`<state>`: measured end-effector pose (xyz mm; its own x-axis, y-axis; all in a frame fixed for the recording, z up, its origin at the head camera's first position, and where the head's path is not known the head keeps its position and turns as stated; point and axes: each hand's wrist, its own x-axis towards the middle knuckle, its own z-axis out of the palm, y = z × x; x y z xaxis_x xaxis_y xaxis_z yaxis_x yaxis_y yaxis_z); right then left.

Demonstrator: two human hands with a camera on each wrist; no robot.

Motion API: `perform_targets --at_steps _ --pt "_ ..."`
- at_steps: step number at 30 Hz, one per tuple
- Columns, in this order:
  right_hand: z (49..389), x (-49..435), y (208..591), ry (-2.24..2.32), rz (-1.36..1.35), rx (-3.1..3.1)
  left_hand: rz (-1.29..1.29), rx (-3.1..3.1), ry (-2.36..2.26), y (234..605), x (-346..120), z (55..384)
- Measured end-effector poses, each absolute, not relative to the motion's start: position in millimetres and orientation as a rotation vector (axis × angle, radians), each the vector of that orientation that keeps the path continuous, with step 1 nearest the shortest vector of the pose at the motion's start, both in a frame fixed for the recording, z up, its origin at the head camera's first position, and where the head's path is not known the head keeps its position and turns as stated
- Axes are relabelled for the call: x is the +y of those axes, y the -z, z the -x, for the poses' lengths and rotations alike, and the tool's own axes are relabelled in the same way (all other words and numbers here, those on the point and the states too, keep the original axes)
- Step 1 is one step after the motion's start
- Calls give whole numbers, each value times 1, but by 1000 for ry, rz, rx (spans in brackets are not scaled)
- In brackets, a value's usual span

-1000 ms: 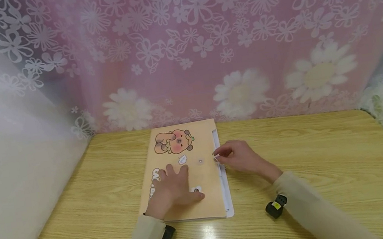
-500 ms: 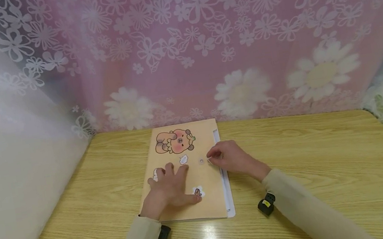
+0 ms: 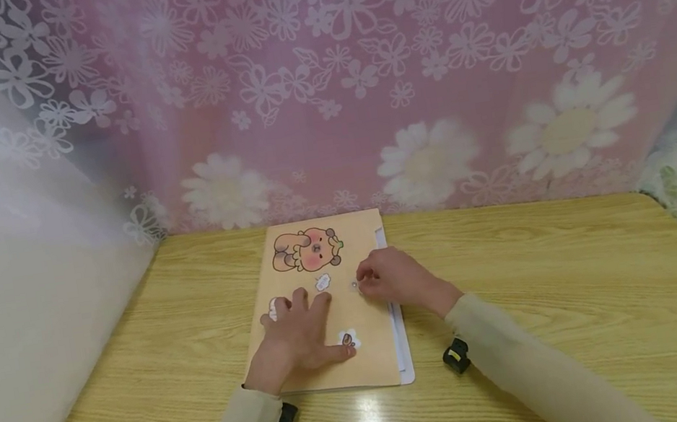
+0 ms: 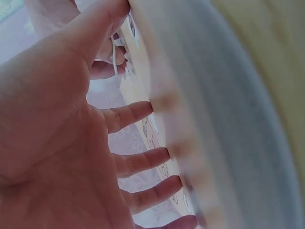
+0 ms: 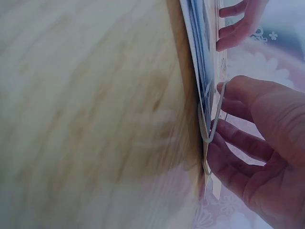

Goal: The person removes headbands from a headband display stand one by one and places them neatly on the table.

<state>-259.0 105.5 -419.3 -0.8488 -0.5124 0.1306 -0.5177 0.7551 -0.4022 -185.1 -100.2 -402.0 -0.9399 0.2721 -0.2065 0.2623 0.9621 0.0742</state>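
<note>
A peach file folder (image 3: 358,237) with a cartoon bear print lies on the wooden table. My left hand (image 3: 295,338) is spread over its cover, fingertips pressing on it, as the left wrist view also shows. My right hand (image 3: 396,277) is at the folder's right side, over the cover. Between thumb and finger it pinches a thin white elastic cord (image 5: 219,110), which loops round the folder's open edge in the right wrist view. The pinching fingertips are right beside a small round button (image 3: 354,284) on the cover.
White sheets (image 3: 402,347) stick out along the folder's right edge. The wooden table (image 3: 555,295) extends to both sides. A pink flowered curtain (image 3: 318,163) hangs behind it, with pale fabric (image 3: 50,305) at the left. Each wrist bears a black camera (image 3: 456,355).
My right hand has moved left from the folder's right edge onto the cover, drawing the cord up to the button. My left hand stays pressed on the cover, nearly still.
</note>
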Motion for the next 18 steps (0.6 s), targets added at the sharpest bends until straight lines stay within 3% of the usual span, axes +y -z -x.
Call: perform_targets --at_steps 18 --pt "261 89 412 -361 -785 -3014 -431 2905 -108 403 -99 184"
